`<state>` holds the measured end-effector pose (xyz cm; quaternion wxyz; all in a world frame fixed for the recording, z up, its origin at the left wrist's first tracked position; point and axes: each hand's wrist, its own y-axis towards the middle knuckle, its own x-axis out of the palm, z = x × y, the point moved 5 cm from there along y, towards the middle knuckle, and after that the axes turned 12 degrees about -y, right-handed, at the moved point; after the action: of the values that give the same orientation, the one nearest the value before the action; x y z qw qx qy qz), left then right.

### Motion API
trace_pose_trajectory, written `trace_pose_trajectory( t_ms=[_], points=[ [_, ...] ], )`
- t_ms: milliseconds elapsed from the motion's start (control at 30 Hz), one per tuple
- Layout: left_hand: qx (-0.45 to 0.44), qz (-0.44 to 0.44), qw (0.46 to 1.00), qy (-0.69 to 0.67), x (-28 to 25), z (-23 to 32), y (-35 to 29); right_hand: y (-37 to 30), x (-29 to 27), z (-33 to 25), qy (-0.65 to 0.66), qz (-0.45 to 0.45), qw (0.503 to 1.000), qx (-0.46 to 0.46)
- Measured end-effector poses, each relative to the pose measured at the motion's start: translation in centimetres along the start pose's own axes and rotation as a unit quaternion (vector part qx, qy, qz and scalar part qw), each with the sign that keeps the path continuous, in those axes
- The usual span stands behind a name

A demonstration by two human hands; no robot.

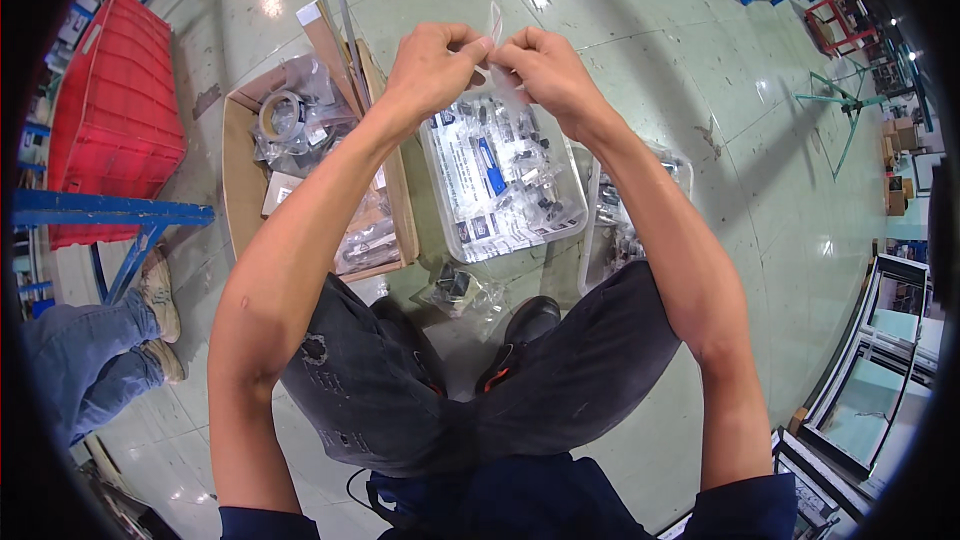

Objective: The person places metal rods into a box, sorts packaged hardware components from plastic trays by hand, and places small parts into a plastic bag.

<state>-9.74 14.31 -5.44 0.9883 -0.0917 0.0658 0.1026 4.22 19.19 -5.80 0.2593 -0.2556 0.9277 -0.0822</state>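
Note:
Both arms reach forward, and the hands meet above the far end of a clear plastic bin. My left hand (436, 65) is closed, thumb and fingers pinching one side of a small clear plastic bag (495, 22). On its other side my right hand (548, 68) pinches the same bag. What the bag contains, if anything, I cannot make out. Below the hands, the clear plastic bin (462, 252) holds printed sheets, several small bagged parts and a blue tool-like piece (491, 168).
Left of the bin stands an open cardboard box (410, 230) with a tape roll (282, 116), bagged parts and long strips. A second clear bin (684, 172) is at right. A bagged part (455, 286) lies between my feet. Far left are a red crate (125, 105) and a person's legs (95, 350).

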Motion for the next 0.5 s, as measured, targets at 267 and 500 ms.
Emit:
trace_pose_trajectory(
  t_ms=[267,500],
  points=[
    [0.109,0.072,0.970,0.206,-2.1,0.6,-0.1,1.3,-1.9,-0.4,-0.249,0.165,0.947,-0.114],
    [0.094,0.039,0.942,0.319,-3.5,0.0,-0.3,1.0,-2.0,-0.1,-0.286,0.118,0.945,-0.109]
  ],
)
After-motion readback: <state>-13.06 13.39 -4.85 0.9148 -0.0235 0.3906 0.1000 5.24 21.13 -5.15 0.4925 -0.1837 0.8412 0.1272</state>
